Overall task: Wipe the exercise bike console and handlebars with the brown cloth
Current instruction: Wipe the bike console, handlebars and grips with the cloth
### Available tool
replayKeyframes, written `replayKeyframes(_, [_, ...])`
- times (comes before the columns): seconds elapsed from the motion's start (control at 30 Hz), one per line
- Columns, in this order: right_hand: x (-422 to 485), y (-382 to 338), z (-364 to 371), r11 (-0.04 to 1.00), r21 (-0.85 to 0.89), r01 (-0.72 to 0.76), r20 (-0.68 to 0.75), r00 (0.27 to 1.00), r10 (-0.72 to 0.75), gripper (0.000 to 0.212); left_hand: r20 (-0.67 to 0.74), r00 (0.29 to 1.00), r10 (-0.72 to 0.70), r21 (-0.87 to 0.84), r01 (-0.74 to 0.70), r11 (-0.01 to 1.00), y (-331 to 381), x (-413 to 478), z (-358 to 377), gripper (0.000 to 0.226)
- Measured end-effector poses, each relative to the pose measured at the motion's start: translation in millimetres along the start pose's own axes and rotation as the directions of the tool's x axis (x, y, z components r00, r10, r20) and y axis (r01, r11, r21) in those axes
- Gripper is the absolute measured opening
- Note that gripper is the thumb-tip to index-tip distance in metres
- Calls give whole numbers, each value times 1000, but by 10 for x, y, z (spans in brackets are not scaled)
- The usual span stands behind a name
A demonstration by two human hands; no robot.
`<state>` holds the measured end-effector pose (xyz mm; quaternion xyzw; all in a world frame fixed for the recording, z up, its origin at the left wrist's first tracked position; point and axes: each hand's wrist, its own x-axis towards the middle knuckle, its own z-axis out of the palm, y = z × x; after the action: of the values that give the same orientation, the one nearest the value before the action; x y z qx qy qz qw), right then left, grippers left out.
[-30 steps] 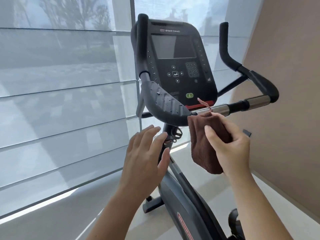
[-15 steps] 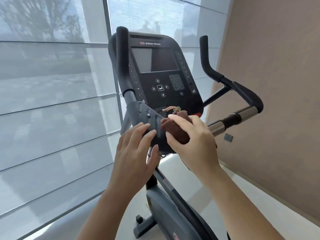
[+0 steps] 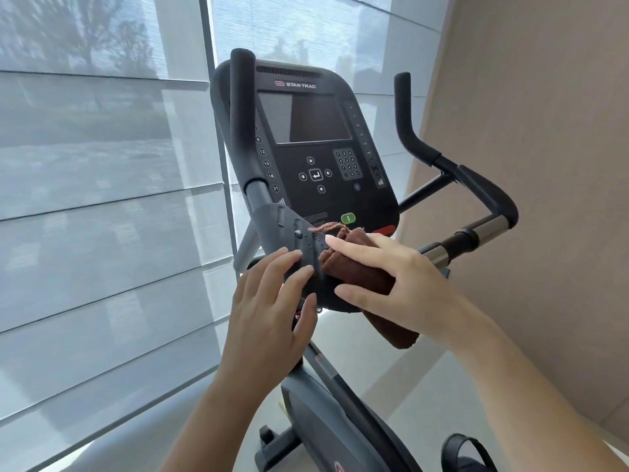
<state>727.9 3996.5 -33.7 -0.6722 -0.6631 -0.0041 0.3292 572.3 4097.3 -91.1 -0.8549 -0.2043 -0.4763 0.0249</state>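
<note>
Brown cloth (image 3: 354, 267) now sits bunched on the inner end of the left pad (image 3: 282, 229), just below the console (image 3: 316, 158). A second ago it hung by the chrome bar (image 3: 490, 229) further right, so we have carried it leftward and up onto the pad.

Our right grip (image 3: 401, 287) is closed round the cloth, with fingers over the top, thumb beneath and forefinger stretched along the pad. A tail of cloth hangs below the wrist. Our left grip (image 3: 269, 308) hovered open in the air under the pad a second ago. It now lies on the pad's near end, fingers nearly straight and holding nothing, thumb by the lower edge.

We judge that the wiping has shifted from the bar to this pad, with the left grip there to steady things or feel the surface. Both grips crowd one short stretch, so the left may have to give way as the cloth sweeps toward it. The cloth is not touching the console face, and we cannot tell whether that has been wiped.
</note>
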Motion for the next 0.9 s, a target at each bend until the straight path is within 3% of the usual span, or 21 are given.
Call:
replayKeyframes(0.17, [-28, -84, 64, 981, -174, 83, -64, 993, -96, 47, 6, 1000, -4, -52, 5, 999, -5, -6, -30, 35])
replayKeyframes(0.47, [-23, -248, 182, 942, -335, 25, -195, 976, -95, 35, 25, 996, 86, -106, -83, 991, -364, 110, -105, 34])
replayKeyframes(0.7, [326, -509, 225, 965, -241, -104, -316, 948, 23, 35, 50, 989, 137, -150, -128, 980, -954, 486, -185, 35])
replayKeyframes(0.9, [874, -613, 305, 975, -173, -141, -432, 900, 54, 54, 61, 984, 165, -162, -153, 975, -1389, 878, -125, 33])
